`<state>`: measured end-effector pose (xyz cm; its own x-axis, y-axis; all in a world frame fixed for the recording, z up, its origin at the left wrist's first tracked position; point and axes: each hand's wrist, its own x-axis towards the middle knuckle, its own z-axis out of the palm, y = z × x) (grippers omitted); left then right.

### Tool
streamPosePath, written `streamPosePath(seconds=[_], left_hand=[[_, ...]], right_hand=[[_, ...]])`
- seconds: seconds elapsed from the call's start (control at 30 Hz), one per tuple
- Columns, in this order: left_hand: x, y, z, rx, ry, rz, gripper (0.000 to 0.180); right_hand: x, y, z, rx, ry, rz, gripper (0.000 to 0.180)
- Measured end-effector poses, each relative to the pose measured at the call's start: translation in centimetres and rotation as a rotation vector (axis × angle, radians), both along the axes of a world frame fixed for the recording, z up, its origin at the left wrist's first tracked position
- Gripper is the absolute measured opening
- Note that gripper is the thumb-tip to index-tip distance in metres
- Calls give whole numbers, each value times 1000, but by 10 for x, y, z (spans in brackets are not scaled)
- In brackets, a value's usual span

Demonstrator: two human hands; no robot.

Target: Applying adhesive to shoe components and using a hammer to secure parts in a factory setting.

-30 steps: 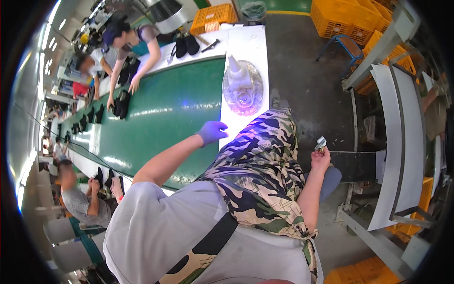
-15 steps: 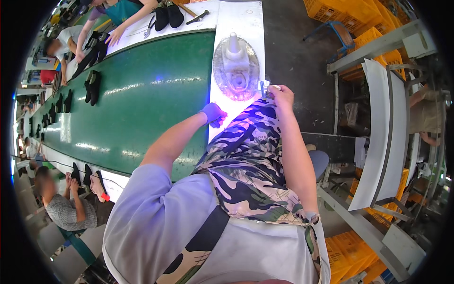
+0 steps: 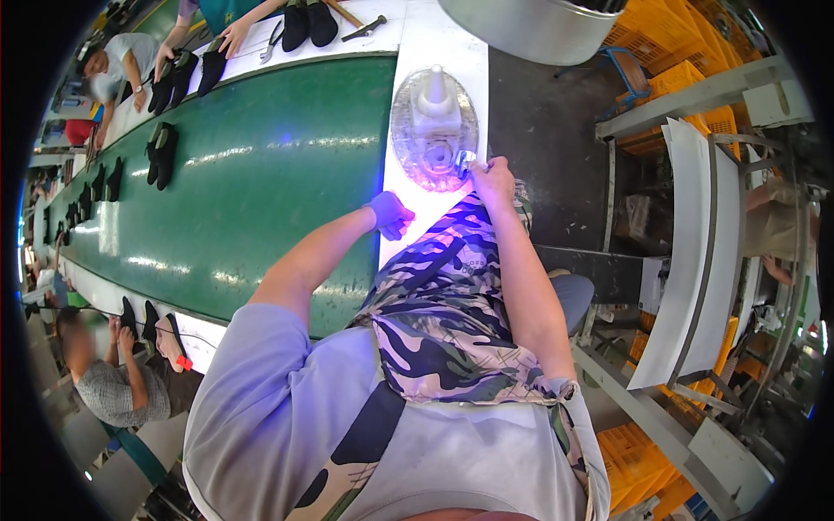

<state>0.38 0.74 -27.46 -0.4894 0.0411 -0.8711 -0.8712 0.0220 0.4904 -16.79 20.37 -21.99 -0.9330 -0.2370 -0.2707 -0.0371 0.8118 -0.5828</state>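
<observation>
My right hand (image 3: 493, 186) is closed on a small shiny silver piece (image 3: 466, 163) whose kind I cannot make out. It is over the near right rim of a clear oval dish (image 3: 401, 130). In the dish stands a whitish bottle-like container with a tapered top (image 3: 436, 102). My left hand (image 3: 391, 214), in a pale glove that looks purple in the light, hovers at or rests on the white tabletop left of the dish. Its fingers are loosely bent, the thumb is apart from them, and nothing shows between them. A camouflage apron (image 3: 452, 278) covers my front.
A green conveyor belt (image 3: 261, 191) runs off to the left with black shoes (image 3: 162, 156) on it. Beyond it, a co-worker's hands (image 3: 233, 39) touch black shoes near pliers (image 3: 272, 42) and a hammer (image 3: 365, 29). A round metal drum (image 3: 539, 30) is at the upper right; yellow crates (image 3: 660, 35) stand behind.
My right hand has moved left, bringing the silver piece over the dish's rim. The metal drum has come into view at the top. Shoes on the belt have shifted left. My left hand has barely moved.
</observation>
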Motion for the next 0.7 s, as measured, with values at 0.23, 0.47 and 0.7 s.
streamPosePath(seconds=[0.23,0.47,0.7], left_hand=[[-14,-6,-7,57,-10,-55,27],[-1,-2,-22,109,167,22,18],[-4,0,3,2,-54,-31,20]], right_hand=[[51,79,15,235,327,351,43],[109,133,37,-125,386,501,19],[97,159,131,-1095,1,52,32]])
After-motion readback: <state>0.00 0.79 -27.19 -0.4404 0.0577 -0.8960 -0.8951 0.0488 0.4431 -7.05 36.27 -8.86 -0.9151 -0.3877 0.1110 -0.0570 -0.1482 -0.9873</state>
